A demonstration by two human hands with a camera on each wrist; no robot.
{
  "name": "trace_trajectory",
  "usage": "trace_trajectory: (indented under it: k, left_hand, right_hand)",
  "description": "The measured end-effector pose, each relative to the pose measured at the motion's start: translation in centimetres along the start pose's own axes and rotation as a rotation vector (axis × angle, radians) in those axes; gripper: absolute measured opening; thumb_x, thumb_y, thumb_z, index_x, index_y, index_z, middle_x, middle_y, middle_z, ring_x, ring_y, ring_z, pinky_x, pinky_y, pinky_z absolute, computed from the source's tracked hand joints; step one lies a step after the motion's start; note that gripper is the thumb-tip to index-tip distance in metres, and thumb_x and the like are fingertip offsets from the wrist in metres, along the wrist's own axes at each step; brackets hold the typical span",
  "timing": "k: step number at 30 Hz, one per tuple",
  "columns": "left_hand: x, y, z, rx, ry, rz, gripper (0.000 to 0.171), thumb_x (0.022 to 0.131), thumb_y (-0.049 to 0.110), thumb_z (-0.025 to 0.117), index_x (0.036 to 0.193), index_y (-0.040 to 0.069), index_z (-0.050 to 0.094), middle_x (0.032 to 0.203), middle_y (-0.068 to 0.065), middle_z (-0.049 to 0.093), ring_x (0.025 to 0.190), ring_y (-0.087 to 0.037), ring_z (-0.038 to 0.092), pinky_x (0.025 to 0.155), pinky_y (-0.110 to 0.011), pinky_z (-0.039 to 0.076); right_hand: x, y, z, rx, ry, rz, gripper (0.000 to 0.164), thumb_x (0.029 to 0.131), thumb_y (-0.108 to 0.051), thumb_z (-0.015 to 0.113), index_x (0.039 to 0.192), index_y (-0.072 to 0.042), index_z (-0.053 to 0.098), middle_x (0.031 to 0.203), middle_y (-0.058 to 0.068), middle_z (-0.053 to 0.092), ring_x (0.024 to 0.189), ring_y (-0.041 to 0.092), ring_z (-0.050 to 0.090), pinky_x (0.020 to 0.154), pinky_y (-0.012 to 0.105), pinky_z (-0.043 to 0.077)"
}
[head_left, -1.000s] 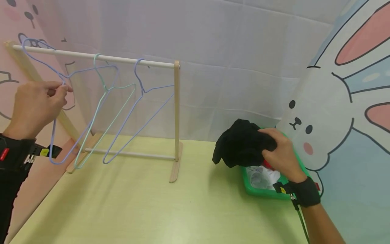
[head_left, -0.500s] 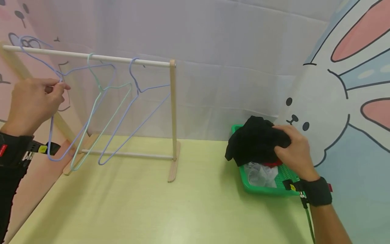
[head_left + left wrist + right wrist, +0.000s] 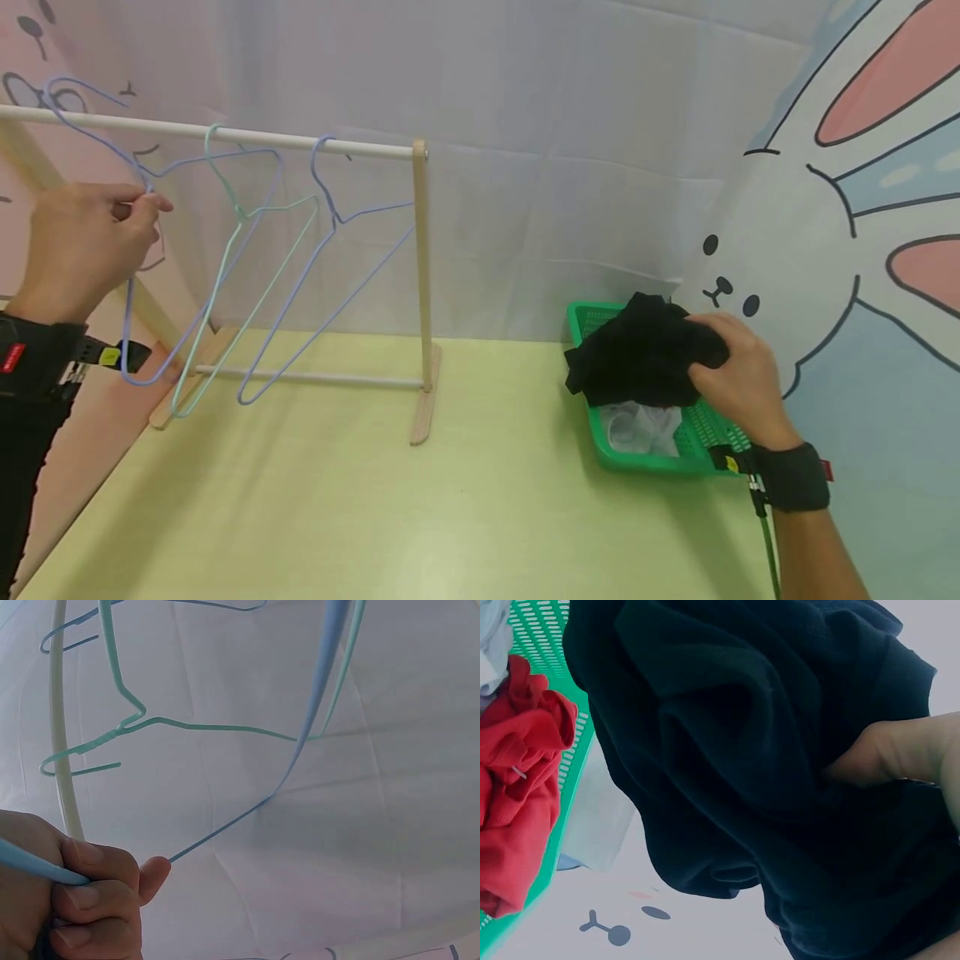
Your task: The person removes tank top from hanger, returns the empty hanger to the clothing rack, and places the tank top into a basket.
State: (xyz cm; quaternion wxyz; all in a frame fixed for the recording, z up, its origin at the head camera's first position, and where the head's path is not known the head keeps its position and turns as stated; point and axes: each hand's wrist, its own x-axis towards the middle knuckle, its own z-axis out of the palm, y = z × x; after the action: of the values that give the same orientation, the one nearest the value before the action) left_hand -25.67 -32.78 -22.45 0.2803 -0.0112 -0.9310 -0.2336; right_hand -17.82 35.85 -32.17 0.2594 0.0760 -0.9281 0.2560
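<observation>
At the left, my left hand [image 3: 92, 246] pinches a blue wire hanger [image 3: 206, 158] just below its hook, and the hook overlaps the rack's rail in the head view. In the left wrist view the fingers [image 3: 94, 900] curl round the hanger's wire. On the right, my right hand [image 3: 742, 375] grips a bunched black garment [image 3: 637, 354] above the green basket [image 3: 645, 465]. The right wrist view shows the thumb [image 3: 877, 754] pressed into the dark cloth. Inside the basket lie a red garment [image 3: 525, 772] and a whitish item [image 3: 637, 429], partly covered by the black cloth.
A rack with a white rail [image 3: 277, 139] and wooden posts [image 3: 422, 275] stands on the pale yellow table [image 3: 375, 500]. A mint green hanger [image 3: 225, 258] and another blue hanger [image 3: 300, 300] hang from the rail. White cloth [image 3: 555, 167] backs the table.
My right hand has moved right with the black garment, bringing it over the basket. The left hand keeps its pinch on the blue hanger. The head view has shifted slightly.
</observation>
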Motion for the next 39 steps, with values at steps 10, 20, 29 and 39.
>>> trace_trajectory:
  k: [10, 20, 29, 39]
  left_hand:
    - [0.7, -0.4, -0.2, -0.026, 0.005, 0.009, 0.049, 0.108, 0.025, 0.04, 0.118, -0.007, 0.077, 0.063, 0.005, 0.073, 0.058, 0.025, 0.039, 0.052, -0.023, 0.033]
    - [1.0, -0.8, -0.4, -0.036, -0.019, 0.028, 0.051, 0.106, 0.025, 0.039, 0.119, -0.008, 0.076, 0.056, 0.036, 0.057, 0.058, 0.027, 0.04, 0.057, -0.017, 0.033]
    - [1.6, -1.1, -0.3, 0.037, -0.035, 0.059, 0.049, 0.108, 0.025, 0.042, 0.12, -0.009, 0.075, 0.081, -0.022, 0.077, 0.062, 0.008, 0.048, 0.061, -0.027, 0.033]
    - [1.3, -1.4, -0.7, 0.089, -0.06, 0.038, 0.046, 0.109, 0.028, 0.049, 0.12, -0.009, 0.075, 0.087, -0.028, 0.072, 0.068, -0.031, 0.052, 0.055, -0.04, 0.034]
  right_hand:
    - [-0.8, 0.7, -1.4, -0.06, 0.009, 0.047, 0.054, 0.082, 0.009, 0.064, 0.136, 0.002, 0.064, 0.14, 0.03, 0.059, 0.119, 0.052, 0.055, 0.081, 0.049, 0.042]
    - [-1.2, 1.3, -2.2, -0.118, -0.026, 0.104, 0.054, 0.084, 0.006, 0.065, 0.137, 0.004, 0.062, 0.14, 0.033, 0.056, 0.116, 0.054, 0.053, 0.087, 0.069, 0.046]
    - [-1.7, 2.0, -2.5, -0.183, -0.08, 0.136, 0.051, 0.085, 0.002, 0.066, 0.136, 0.005, 0.062, 0.138, 0.035, 0.055, 0.112, 0.056, 0.052, 0.09, 0.075, 0.045]
    - [-1.8, 2.6, -2.6, -0.238, -0.131, 0.131, 0.051, 0.084, 0.0, 0.07, 0.134, 0.004, 0.063, 0.136, 0.036, 0.054, 0.107, 0.058, 0.055, 0.086, 0.075, 0.046]
